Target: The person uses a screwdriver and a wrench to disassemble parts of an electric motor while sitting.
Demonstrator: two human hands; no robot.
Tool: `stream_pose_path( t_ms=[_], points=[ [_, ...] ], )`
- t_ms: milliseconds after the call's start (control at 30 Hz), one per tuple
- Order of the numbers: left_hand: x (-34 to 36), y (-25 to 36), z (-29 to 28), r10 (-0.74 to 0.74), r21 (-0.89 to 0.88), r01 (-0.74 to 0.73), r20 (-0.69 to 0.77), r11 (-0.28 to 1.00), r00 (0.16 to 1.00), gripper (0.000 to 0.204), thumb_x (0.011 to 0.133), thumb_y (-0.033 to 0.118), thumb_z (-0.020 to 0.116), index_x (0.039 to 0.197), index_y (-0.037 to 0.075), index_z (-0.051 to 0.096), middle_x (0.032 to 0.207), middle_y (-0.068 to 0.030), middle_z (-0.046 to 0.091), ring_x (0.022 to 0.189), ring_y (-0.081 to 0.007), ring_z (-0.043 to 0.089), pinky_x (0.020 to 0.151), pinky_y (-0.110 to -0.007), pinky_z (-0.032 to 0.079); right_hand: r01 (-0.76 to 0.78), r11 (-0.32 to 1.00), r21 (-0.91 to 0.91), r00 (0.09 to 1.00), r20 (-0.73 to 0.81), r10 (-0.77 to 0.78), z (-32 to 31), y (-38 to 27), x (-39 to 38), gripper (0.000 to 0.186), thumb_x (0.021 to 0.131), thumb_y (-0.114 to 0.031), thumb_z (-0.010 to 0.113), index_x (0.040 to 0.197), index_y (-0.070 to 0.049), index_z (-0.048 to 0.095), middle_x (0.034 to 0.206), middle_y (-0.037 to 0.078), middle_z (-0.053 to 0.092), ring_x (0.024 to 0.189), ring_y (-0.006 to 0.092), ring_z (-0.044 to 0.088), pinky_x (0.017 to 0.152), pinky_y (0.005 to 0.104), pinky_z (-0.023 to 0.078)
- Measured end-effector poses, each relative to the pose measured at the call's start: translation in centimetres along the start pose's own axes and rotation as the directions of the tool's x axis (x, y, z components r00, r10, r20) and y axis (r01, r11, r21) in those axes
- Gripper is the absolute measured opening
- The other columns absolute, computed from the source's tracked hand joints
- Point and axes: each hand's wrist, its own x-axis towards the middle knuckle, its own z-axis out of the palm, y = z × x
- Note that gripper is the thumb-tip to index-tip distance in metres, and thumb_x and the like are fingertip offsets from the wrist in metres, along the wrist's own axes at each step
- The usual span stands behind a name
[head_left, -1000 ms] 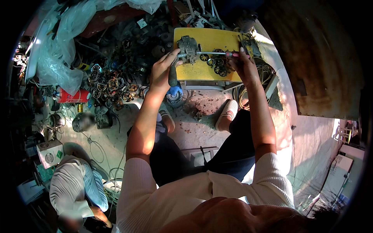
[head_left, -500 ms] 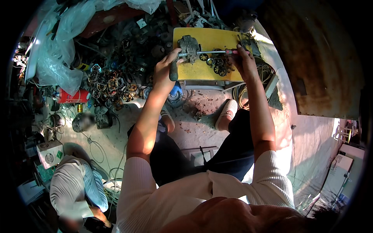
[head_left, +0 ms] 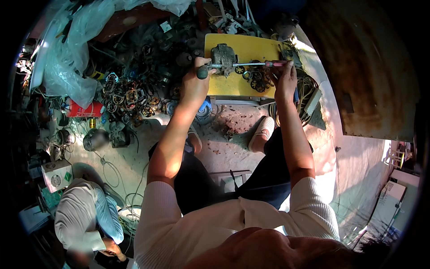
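From where I stand, the grimy metal block (head_left: 223, 56) sits close to the left edge of the yellow table (head_left: 218, 87). The left hand (head_left: 195, 85) hangs just off that edge, its fingers clamped around a dark-handled tool (head_left: 203, 72) that reaches in to the block. A screwdriver (head_left: 274, 64) lies level, stretching rightward from the block; the right hand (head_left: 285, 85) is at its butt, though I can't tell how firmly those fingers close. Black wheels (head_left: 258, 84) crowd the middle, leaving bare yellow toward the far edge. Coiled cable (head_left: 308, 85) hems the right side.
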Motion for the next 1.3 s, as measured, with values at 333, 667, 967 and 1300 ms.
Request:
stream_pose_path(
  t_ms=[333,667,967,1300],
  points=[
    [0.3,0.8,-0.4,-0.116,-0.059,0.121,0.087,0.991,0.990,0.025,0.086,0.011,0.063,0.106,0.003,0.051,0.091,-0.0172,0.063,0.085,-0.0349,0.062,0.071,-0.038,0.049,-0.145,0.989,0.040,0.989,-0.026,0.146,-2.5,-0.6,0.6,0.034,0.092,-0.025,0.060,0.117,-0.002,0.057,0.101,0.006,0.063,0.090,0.0141,0.063,0.076,0.0255,0.055],
    [0.4,0.7,-0.2,-0.039,0.016,0.038,0.050,0.999,0.998,0.022,0.086,0.012,0.063,0.103,0.004,0.051,0.090,-0.0179,0.060,0.084,-0.0382,0.060,0.070,-0.042,0.047,-0.042,0.991,0.127,0.995,0.094,0.031,-2.8,0.1,0.7,0.039,0.092,-0.018,0.058,0.128,-0.003,0.049,0.110,0.009,0.060,0.096,0.0177,0.062,0.086,0.0275,0.054],
    [0.4,0.4,0.2,-0.011,0.039,0.010,0.037,0.999,0.999,0.021,0.087,0.013,0.062,0.102,0.004,0.050,0.088,-0.0193,0.061,0.084,-0.0410,0.060,0.068,-0.043,0.047,-0.075,0.995,0.063,0.997,-0.031,0.077,-1.4,-1.5,-0.6,0.040,0.092,-0.018,0.059,0.127,-0.001,0.048,0.113,0.010,0.060,0.099,0.0186,0.062,0.084,0.0277,0.054],
    [0.4,0.7,0.1,-0.031,0.046,0.028,0.053,0.999,0.998,0.022,0.087,0.013,0.062,0.103,0.003,0.049,0.088,-0.0203,0.061,0.084,-0.0407,0.060,0.068,-0.043,0.047,-0.037,0.987,0.159,0.994,0.106,0.020,-2.2,-1.0,0.5,0.047,0.093,-0.014,0.057,0.135,0.000,0.040,0.115,0.012,0.059,0.107,0.0211,0.059,0.091,0.0307,0.051]
  ],
)
